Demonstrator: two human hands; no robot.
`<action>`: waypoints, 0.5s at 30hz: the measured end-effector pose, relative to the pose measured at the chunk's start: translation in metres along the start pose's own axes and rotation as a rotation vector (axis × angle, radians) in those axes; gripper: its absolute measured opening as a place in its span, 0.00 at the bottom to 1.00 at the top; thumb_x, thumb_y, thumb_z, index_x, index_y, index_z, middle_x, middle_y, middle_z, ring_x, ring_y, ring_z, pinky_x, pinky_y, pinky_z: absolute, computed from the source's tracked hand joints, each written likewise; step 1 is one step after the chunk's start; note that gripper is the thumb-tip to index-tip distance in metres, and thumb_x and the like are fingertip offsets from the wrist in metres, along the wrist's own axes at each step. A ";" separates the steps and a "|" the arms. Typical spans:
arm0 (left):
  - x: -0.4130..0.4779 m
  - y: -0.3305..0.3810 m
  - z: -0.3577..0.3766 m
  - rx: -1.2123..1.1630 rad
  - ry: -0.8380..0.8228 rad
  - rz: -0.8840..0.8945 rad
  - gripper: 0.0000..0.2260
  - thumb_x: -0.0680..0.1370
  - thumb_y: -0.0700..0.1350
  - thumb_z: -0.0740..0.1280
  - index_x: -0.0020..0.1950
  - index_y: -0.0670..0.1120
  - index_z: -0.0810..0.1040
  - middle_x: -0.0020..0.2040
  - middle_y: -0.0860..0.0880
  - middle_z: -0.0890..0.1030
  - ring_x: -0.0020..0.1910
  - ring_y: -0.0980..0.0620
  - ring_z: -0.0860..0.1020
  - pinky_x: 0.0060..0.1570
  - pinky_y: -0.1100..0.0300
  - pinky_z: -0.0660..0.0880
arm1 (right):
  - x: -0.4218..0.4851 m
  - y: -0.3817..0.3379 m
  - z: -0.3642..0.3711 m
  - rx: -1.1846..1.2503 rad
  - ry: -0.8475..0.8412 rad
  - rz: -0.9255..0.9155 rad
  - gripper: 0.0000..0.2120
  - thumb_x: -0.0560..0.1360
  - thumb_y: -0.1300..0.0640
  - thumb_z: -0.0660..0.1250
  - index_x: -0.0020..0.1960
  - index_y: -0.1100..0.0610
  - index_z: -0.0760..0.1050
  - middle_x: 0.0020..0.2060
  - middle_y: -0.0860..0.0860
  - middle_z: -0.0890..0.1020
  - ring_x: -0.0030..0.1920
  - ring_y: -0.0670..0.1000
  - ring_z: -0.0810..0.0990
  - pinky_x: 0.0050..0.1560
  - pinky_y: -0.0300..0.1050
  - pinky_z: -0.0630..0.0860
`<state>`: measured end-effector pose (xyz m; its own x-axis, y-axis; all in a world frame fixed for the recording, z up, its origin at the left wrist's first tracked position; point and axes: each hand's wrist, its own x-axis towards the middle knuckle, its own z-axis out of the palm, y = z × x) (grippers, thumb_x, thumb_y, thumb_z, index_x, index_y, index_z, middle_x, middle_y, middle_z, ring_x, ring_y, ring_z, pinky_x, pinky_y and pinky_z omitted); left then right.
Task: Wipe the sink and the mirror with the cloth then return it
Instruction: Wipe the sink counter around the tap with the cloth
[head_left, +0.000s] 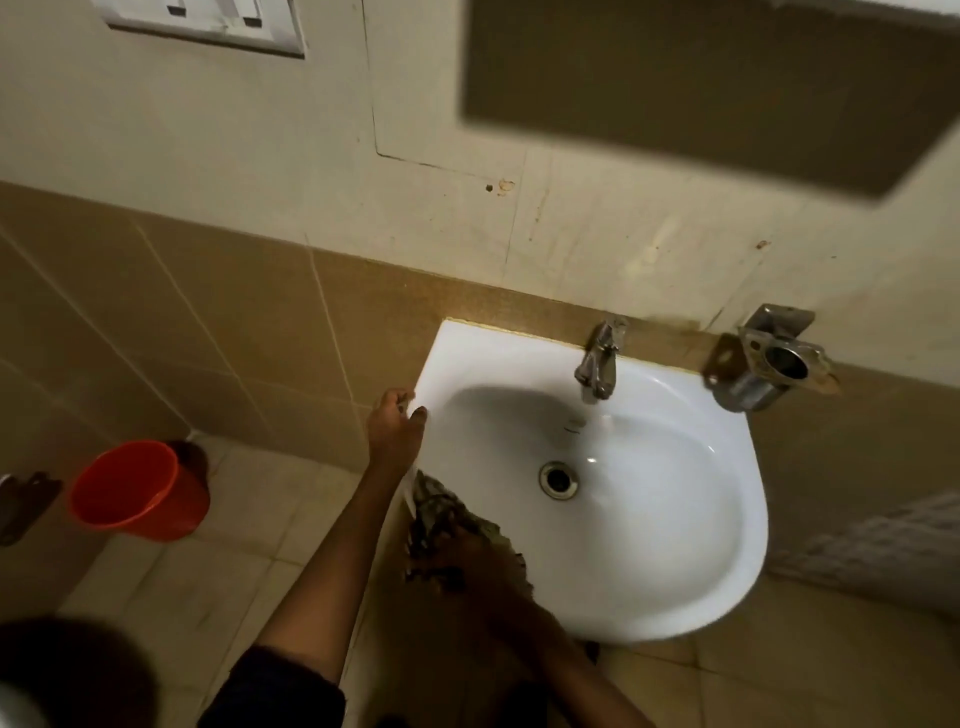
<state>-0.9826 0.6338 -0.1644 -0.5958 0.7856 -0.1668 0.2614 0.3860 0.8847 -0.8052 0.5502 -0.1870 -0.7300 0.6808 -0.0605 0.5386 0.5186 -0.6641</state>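
Observation:
A white wall-mounted sink (675, 545) fills the middle right, with a drain (558, 480) in its bowl and a metal tap (597, 366) at the back. My left hand (397, 423) grips the sink's left rim, thumb on top. My right hand (480, 564) presses a dark patterned cloth (434, 512) onto the sink's front left rim. The cloth bunches under and around the fingers. The mirror (701, 88) hangs on the wall above the sink, blurred, at the top right.
An orange bucket (137, 491) stands on the tiled floor at the left. A metal holder (769, 364) is fixed to the wall right of the tap. A white switch plate (208, 23) sits at the top left.

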 end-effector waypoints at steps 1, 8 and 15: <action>-0.005 -0.001 0.004 0.007 0.007 0.015 0.15 0.74 0.39 0.65 0.60 0.38 0.73 0.58 0.37 0.77 0.58 0.39 0.74 0.59 0.49 0.71 | -0.019 0.005 -0.008 -0.012 -0.045 -0.002 0.13 0.73 0.59 0.69 0.56 0.48 0.81 0.61 0.48 0.79 0.63 0.47 0.73 0.63 0.39 0.70; -0.024 -0.008 0.026 0.150 0.041 0.182 0.17 0.74 0.38 0.63 0.62 0.41 0.70 0.63 0.40 0.74 0.64 0.41 0.70 0.64 0.48 0.68 | -0.088 0.036 -0.066 0.013 -0.179 0.081 0.08 0.72 0.49 0.67 0.51 0.43 0.80 0.44 0.42 0.80 0.46 0.40 0.77 0.45 0.30 0.69; -0.030 -0.024 0.033 0.251 0.130 0.316 0.19 0.74 0.32 0.58 0.64 0.39 0.69 0.63 0.38 0.73 0.63 0.40 0.70 0.63 0.45 0.71 | -0.067 0.025 -0.042 0.015 -0.007 0.178 0.34 0.68 0.55 0.72 0.70 0.53 0.61 0.69 0.50 0.63 0.65 0.52 0.72 0.61 0.51 0.76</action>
<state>-0.9463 0.6169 -0.1945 -0.5429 0.8231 0.1665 0.6143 0.2541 0.7471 -0.7254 0.5390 -0.1685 -0.6270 0.7571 -0.1833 0.6533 0.3829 -0.6532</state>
